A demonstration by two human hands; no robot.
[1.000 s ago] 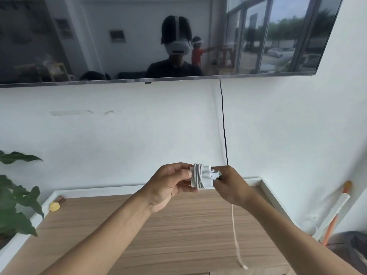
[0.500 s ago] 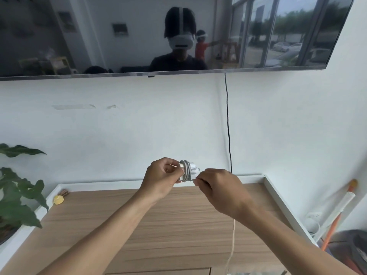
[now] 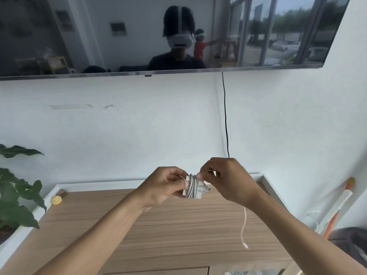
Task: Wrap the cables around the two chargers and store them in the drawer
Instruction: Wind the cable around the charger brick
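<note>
The left hand (image 3: 164,185) grips the white charger (image 3: 193,187) by its 9 o'clock end, above the wooden cabinet top (image 3: 178,235), thumb curled against the wound coils. At the charger's 2 o'clock, the right hand (image 3: 228,179) pinches the cable (image 3: 245,215), whose loose tail dangles toward 6 o'clock.

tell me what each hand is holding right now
left hand: grips the charger, already partly wrapped.
right hand: pinches the cable, its tail hanging loose.
</note>
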